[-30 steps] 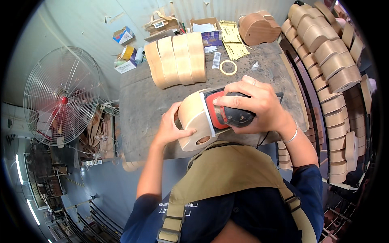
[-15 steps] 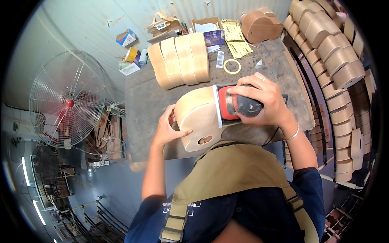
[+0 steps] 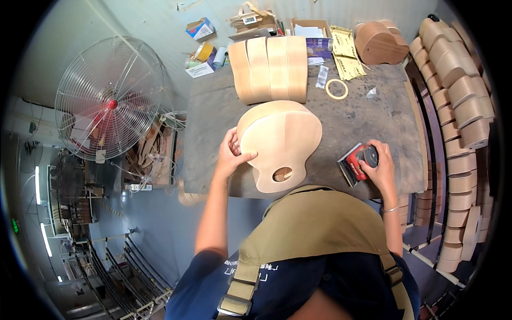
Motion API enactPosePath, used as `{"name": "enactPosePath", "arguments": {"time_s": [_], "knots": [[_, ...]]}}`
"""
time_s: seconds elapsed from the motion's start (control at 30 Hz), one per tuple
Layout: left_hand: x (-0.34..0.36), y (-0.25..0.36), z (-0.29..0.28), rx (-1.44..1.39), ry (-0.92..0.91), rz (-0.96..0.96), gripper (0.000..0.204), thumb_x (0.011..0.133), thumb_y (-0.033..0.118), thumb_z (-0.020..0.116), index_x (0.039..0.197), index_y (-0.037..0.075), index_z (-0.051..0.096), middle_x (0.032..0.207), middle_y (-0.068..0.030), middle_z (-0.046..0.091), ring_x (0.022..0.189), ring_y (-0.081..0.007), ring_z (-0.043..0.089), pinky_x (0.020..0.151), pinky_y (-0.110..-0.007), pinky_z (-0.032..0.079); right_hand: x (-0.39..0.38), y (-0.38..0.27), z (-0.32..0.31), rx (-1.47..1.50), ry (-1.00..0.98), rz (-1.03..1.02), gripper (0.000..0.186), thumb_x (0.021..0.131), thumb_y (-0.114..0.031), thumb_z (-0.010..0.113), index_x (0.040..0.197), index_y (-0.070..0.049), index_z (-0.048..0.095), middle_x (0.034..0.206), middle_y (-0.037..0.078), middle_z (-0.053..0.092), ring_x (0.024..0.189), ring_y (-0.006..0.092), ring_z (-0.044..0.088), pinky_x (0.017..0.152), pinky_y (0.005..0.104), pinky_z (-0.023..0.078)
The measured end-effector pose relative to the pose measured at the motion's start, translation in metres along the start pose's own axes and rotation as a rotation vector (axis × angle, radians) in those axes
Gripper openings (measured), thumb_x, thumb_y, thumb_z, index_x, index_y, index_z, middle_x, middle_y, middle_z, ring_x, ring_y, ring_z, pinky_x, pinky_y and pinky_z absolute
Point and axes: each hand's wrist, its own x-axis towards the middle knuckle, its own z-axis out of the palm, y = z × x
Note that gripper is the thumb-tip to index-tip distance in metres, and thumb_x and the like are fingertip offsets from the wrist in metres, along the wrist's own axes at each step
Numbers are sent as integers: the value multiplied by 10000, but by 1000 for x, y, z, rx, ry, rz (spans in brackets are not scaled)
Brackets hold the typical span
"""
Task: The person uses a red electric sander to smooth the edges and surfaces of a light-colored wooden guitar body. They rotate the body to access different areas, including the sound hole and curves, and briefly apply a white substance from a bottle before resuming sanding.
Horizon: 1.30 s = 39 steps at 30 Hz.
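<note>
At ten o'clock in view, there's the fan [image 3: 113, 104], and moving right here's the left hand [image 3: 231, 154], at nine o'clock on the body [image 3: 288, 138]: grasping it, thumb on the pale face, fingers round the side. A sound hold, I'd say; keep it firm at the edge, thumb clear of the working area. The stack [image 3: 269, 69] sits right at the body's twelve, touching or not I can't tell, so a hard shove could knock wood on wood. The body itself is at the table's [image 3: 210, 128] near side, its hole [image 3: 282, 174] towards six. On we go: tape ring [image 3: 327, 88] between one and two o'clock. And between three and four, well apart from the body, the sander [image 3: 357, 162], tilted, with the right hand [image 3: 383, 168] wrapped about its black top! Lifted or resting, can't tell. To my eye, flat and light does it: no edge digging in, no lingering.
</note>
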Motion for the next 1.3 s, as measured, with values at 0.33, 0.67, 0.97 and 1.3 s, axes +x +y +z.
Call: {"name": "enactPosePath", "arguments": {"time_s": [0.33,0.67,0.97,1.3], "knots": [[13,-25,25,-178,59,-23,755,861,62,834,1513,-58,472,1414,-175,657,1291,-220,647,1123,-372,508,-26,24,-2,-112,-24,130,550,784,-149,869,1284,-216,649,1179,121,577,1111,367,650,867,477,561],[25,-32,45,-166,19,-54,736,863,56,830,1500,-65,481,1412,-175,661,1287,-215,650,1121,-364,507,-31,28,-8,-110,-17,140,556,779,-150,870,1289,-217,661,1184,120,576,1120,370,649,879,483,558],[28,-35,55,-148,2,-41,744,860,59,833,1502,-64,478,1408,-174,663,1287,-219,649,1123,-366,501,-27,47,-6,-131,-24,212,535,759,-140,862,1254,-203,666,1180,135,572,1114,389,635,877,492,558],[52,-21,92,41,-182,-129,840,872,124,842,1608,44,443,1441,-164,646,1300,-232,636,1112,-375,500,2,61,-1,-392,40,107,521,813,-171,858,1303,-178,680,1305,165,619,1272,398,582,1011,499,493]]}}
